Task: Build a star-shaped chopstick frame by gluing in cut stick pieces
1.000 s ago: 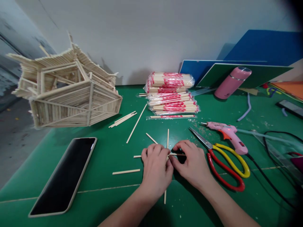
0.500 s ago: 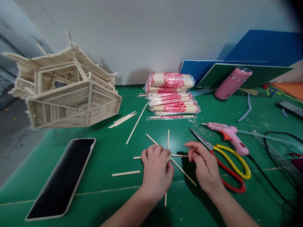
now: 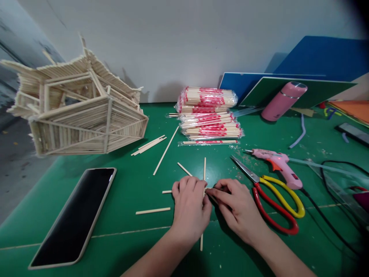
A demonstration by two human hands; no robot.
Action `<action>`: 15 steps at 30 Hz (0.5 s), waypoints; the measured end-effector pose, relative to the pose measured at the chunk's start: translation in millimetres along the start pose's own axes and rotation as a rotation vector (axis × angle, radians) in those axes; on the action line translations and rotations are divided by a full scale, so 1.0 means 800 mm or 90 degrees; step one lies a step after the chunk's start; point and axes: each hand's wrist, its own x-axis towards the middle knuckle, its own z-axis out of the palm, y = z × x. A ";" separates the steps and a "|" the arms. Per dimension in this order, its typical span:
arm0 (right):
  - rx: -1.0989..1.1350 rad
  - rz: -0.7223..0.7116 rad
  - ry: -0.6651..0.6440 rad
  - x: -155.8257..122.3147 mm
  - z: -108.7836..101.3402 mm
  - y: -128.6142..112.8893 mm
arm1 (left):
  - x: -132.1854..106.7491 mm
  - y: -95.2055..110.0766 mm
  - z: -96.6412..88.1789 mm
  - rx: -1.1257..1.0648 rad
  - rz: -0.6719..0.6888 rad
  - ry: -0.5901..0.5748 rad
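On the glossy green counter (image 3: pixel 121 204), thin pale wooden sticks (image 3: pixel 205 168) lie crossed like a star. The left hand (image 3: pixel 190 202), loosely curled, covers their crossing; the right hand (image 3: pixel 238 203), fingers bunched, meets it there. Whether either grips a stick, I cannot tell.

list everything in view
wood model: 1, pale, back left
phone: 1, black, front left
crossed sticks: several, pale, centre
loose sticks: several, pale, centre left
wrapped sticks: many, pale/red, back centre
bottle: 1, pink, back right
boards: 3, blue/green, back right
glue gun: 1, pink, right
scissors: 1, red/yellow, right
strips: 2+, lilac, right
sheets: 1+, orange, far right
device: 1, dark, right edge
table: 1, green, beneath
wall: 1, pale, behind
left hand: 1, bare, on crossed sticks
right hand: 1, bare, at crossed sticks
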 end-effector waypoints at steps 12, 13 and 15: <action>0.014 -0.017 0.009 -0.002 0.000 -0.001 | 0.000 0.001 -0.001 -0.002 -0.001 -0.005; 0.039 -0.009 0.019 -0.003 0.000 -0.001 | 0.000 0.001 -0.001 -0.001 -0.001 -0.004; 0.094 0.020 0.054 -0.004 0.002 0.001 | 0.000 0.001 0.000 0.000 0.000 -0.005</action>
